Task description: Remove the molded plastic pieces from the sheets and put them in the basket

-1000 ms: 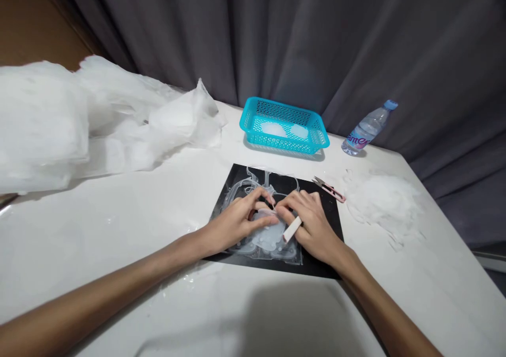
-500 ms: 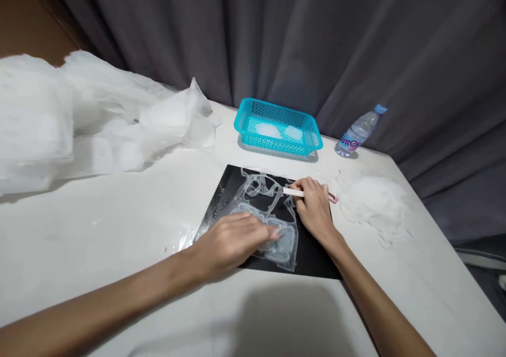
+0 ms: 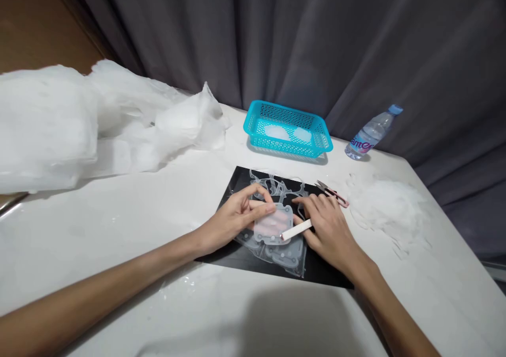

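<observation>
My left hand [image 3: 231,217] pinches a translucent, rounded-square plastic piece [image 3: 274,224] between thumb and fingers, tilted up; some of its fingers show through from behind. In my right hand [image 3: 330,230] is a slim white stick [image 3: 296,230] with a dark tip, which reaches the piece's lower right edge. I cannot tell whether the tip touches it. Beneath both hands lies a black mat [image 3: 326,270] bearing a clear plastic sheet [image 3: 284,259] with similar rounded shapes and curled cut strips. Small pink-handled snips [image 3: 336,193] rest just beyond my right hand, blades apart.
Behind the mat stands a blue perforated basket [image 3: 288,147] holding a few whitish pieces. A water bottle [image 3: 369,135] is at the back right, near a pile of white translucent scraps [image 3: 391,206]. Bulky white plastic bags [image 3: 118,130] cover the table's left back. A grey curtain hangs behind.
My left hand has lifted from the sheet and now holds a rounded plastic piece. My right hand has brought the white stick down to it, leaving the snips in view.
</observation>
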`<state>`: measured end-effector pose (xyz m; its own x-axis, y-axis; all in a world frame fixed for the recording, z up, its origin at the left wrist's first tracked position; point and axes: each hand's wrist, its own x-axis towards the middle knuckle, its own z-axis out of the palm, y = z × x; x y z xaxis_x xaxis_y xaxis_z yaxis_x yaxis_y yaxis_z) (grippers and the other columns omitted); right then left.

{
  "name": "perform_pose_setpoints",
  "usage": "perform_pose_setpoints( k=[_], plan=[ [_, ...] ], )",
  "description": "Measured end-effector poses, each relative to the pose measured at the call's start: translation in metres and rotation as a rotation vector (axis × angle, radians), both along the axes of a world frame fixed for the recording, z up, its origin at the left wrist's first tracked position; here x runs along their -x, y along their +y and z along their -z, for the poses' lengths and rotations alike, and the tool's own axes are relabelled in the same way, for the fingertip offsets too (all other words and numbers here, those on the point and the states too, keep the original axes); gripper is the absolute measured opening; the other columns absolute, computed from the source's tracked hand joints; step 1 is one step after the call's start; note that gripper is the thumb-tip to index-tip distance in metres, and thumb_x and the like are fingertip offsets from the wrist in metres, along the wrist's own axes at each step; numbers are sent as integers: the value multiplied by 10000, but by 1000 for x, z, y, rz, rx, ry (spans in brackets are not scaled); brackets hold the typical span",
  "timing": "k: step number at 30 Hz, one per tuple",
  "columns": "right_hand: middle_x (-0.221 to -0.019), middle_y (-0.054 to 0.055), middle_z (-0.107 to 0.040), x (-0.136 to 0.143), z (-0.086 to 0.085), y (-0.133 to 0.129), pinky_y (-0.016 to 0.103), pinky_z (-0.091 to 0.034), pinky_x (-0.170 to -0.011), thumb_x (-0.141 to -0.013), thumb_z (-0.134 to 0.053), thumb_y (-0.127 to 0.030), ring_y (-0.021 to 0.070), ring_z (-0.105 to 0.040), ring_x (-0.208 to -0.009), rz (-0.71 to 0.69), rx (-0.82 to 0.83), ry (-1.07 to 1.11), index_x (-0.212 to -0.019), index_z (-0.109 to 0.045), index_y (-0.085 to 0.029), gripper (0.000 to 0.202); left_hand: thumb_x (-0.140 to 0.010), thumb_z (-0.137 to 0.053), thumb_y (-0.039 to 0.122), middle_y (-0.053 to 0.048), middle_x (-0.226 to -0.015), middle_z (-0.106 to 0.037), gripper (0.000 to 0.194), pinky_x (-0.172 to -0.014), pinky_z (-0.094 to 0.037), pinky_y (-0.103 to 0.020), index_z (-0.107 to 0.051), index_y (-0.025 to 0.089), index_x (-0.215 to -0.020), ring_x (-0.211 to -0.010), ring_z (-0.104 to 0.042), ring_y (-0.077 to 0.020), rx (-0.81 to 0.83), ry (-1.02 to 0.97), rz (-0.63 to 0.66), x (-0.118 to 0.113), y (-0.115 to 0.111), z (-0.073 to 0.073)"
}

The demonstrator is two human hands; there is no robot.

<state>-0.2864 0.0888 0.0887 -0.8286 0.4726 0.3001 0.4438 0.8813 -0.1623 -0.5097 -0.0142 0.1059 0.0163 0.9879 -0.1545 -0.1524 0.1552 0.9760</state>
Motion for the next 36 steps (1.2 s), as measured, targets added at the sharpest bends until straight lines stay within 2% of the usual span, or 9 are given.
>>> perform_pose_setpoints(
  k=[2,4,7,13,19,23,26,30,36],
  plan=[
    [-1053,98,-684,-4,4,5,436,-394,-856,-1076,-476,-309,282,-572,-911,0,7,-32,-1289,-589,-208,261,-938,-734,473,48,-691,-660,323,-566,-491,-175,-577,196,-994,-594,-622,-90,51,-81,1,1,0,0],
    [-1043,91,-668,-9,9,14,424,-409,-852,-1078,-439,-242,279,-575,-924,-2,17,-41,-1313,-585,-221,277,-946,-725,480,-13,-847,-739,329,-755,-618,-290,-604,194,-1055,-810,-735,-165,98,-188,19,1,1,1],
    [-1040,91,-643,-12,17,26,404,-419,-814,-1073,-421,-198,276,-577,-934,16,38,-17,-1322,-602,-239,311,-959,-719,455,-80,-1020,-767,331,-904,-637,-424,-637,179,-1123,-998,-758,-241,139,-294,18,1,2,3],
    [-1028,95,-623,-10,28,40,418,-442,-788,-1078,-411,-232,273,-588,-902,95,54,85,-1310,-636,-242,323,-979,-706,395,-122,-1111,-766,300,-932,-631,-418,-670,167,-1170,-1052,-758,-259,165,-327,5,2,2,0],
    [-1039,83,-519,-7,15,28,429,-506,-857,-1081,-448,-370,258,-606,-995,186,151,393,-1135,-692,-240,281,-1025,-629,383,-148,-1240,-748,280,-960,-626,-442,-687,172,-1200,-1104,-752,-279,133,-377,15,6,3,-2],
    [-1022,72,-598,2,4,8,405,-504,-892,-1075,-476,-353,236,-622,-990,51,374,422,-1098,-682,-244,234,-1054,-558,416,-157,-1256,-748,326,-991,-609,-468,-696,167,-1212,-1112,-748,-288,100,-420,20,8,4,-1],
    [-891,37,-649,10,1,-5,382,-486,-837,-1044,-556,-377,221,-617,-878,-28,518,345,-935,-647,-241,197,-1048,-583,380,-146,-1282,-743,296,-1029,-589,-484,-700,175,-1227,-1151,-733,-291,76,-425,14,9,4,0],
    [-801,3,-605,13,4,-13,333,-465,-761,-1045,-563,-385,183,-571,-774,-2,641,389,-845,-601,-235,253,-1001,-677,267,-134,-1293,-744,262,-1052,-580,-469,-697,180,-1248,-1155,-735,-277,91,-426,8,9,4,0],
    [-769,-13,-569,9,5,-14,289,-427,-690,-1050,-557,-428,159,-541,-738,61,780,430,-849,-606,-230,286,-1009,-657,210,-167,-1317,-731,292,-1040,-591,-451,-685,154,-1294,-1191,-723,-286,104,-477,17,9,4,0]
  ],
)
